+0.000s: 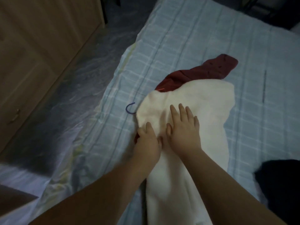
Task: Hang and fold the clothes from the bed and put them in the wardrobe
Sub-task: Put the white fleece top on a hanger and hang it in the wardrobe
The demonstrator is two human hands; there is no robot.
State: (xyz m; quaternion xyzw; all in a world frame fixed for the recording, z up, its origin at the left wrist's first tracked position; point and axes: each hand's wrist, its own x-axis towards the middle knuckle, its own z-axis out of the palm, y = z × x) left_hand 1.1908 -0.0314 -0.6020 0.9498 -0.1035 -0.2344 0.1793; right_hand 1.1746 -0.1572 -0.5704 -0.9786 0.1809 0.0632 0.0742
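Cream garment lies near the bed's left edge, over a purple hanger hook, both the left hand and right hand pressing flat with straight fingers, probably smoothing it; next comes lifting it by the hook.

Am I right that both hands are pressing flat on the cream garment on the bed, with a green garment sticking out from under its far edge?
Not quite: the garment under the far edge is dark red, not green. The head view shows it. The rest holds: the left hand and the right hand rest on the cream garment on the bed.
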